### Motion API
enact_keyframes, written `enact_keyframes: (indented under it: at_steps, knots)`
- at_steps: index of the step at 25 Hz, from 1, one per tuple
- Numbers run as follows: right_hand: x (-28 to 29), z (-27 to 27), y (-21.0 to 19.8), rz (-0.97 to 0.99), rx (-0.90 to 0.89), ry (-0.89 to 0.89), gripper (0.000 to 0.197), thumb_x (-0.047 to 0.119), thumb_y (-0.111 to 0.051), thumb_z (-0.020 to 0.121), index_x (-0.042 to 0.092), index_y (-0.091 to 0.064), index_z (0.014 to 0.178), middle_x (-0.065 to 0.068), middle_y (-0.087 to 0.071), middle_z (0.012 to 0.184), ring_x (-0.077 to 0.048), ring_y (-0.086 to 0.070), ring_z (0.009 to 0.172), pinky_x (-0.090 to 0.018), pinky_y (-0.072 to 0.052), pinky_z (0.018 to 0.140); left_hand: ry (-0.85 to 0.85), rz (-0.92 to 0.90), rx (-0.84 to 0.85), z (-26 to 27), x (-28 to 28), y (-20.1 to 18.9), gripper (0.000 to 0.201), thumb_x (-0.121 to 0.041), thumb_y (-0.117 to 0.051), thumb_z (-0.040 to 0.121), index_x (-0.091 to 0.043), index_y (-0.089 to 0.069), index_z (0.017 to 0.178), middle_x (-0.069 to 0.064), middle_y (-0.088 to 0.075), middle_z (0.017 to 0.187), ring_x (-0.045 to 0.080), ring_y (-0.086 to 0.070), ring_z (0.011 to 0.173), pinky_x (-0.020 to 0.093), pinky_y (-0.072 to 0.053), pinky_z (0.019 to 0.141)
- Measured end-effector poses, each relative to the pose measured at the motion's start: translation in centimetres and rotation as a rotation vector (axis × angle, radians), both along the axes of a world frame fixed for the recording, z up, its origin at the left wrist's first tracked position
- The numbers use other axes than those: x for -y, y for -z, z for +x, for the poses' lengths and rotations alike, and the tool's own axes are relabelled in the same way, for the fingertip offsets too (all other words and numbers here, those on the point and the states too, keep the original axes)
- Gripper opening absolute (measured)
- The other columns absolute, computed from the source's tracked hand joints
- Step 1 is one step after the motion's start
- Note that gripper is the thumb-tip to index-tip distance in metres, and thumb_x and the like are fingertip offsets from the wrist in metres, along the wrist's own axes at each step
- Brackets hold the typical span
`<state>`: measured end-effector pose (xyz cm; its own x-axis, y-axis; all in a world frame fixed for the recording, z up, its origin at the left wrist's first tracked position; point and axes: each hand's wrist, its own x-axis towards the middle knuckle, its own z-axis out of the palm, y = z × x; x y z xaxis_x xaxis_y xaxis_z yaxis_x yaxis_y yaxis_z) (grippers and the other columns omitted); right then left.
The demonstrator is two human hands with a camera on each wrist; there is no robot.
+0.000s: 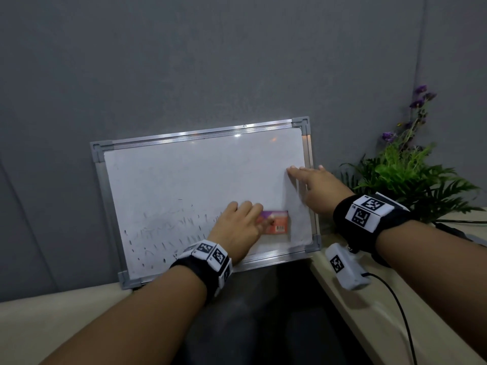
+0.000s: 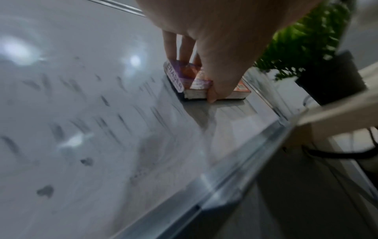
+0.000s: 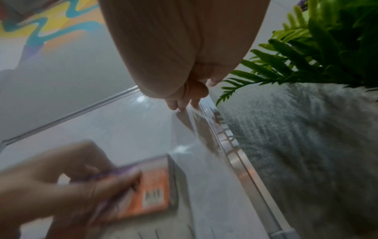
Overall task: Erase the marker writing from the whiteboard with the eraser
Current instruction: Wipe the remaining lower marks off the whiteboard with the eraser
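Note:
A framed whiteboard (image 1: 200,175) leans against the grey wall, its lower edge between two desks. Smeared dark marker strokes (image 1: 163,230) cover its lower left area; the upper part looks wiped. My left hand (image 1: 237,227) grips an orange and purple eraser (image 1: 276,225) and presses it flat on the board near the lower right corner. In the left wrist view the eraser (image 2: 196,82) sits between thumb and fingers, and smudges (image 2: 81,103) trail to its left. My right hand (image 1: 311,180) lies with straight fingers on the board's right edge, steadying it; the fingertips (image 3: 180,103) touch the frame.
A potted fern with purple flowers (image 1: 405,169) stands just right of the board on the right desk (image 1: 395,299). A white tagged device (image 1: 345,267) with a black cable lies there. A second beige desk (image 1: 52,312) sits at lower left.

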<state>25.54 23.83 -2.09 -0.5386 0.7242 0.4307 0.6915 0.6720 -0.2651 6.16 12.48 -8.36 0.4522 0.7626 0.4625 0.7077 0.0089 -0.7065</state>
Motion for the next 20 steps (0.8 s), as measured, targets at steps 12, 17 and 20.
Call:
enact_keyframes:
  at_steps: [12,17,20]
  knots:
    - [1.9,-1.5,0.1,0.216,0.168,0.006,0.063,0.005,-0.035,0.090,0.018,-0.020,0.150,-0.003,-0.017,0.158,-0.018,-0.017,0.145,-0.037,-0.005,0.118,0.008,-0.068,-0.009,-2.8,2.5,2.1,0.053,-0.022,-0.060,0.080,-0.027,-0.055,0.132,0.007,-0.054,0.100,0.027,-0.051,0.085,0.039,-0.042,0.069]
    - [4.3,-4.0,1.4,0.288,0.098,-0.111,0.058,0.013,-0.036,0.094,0.018,-0.023,0.150,0.000,-0.023,0.156,-0.015,-0.019,0.144,-0.033,-0.003,0.117,-0.017,0.084,0.105,-3.8,2.5,-0.5,0.054,-0.015,-0.057,0.078,-0.024,-0.055,0.131,0.008,-0.052,0.099,0.029,-0.046,0.082,0.040,-0.038,0.068]
    - [5.0,-5.1,2.8,0.273,0.148,-0.148,0.058,0.014,-0.037,0.094,0.018,-0.022,0.150,-0.001,-0.020,0.157,-0.016,-0.017,0.144,-0.033,-0.002,0.117,0.001,0.018,0.098,-4.4,3.1,1.7,0.055,-0.018,-0.063,0.078,-0.026,-0.055,0.131,0.008,-0.053,0.098,0.028,-0.047,0.082,0.040,-0.039,0.067]
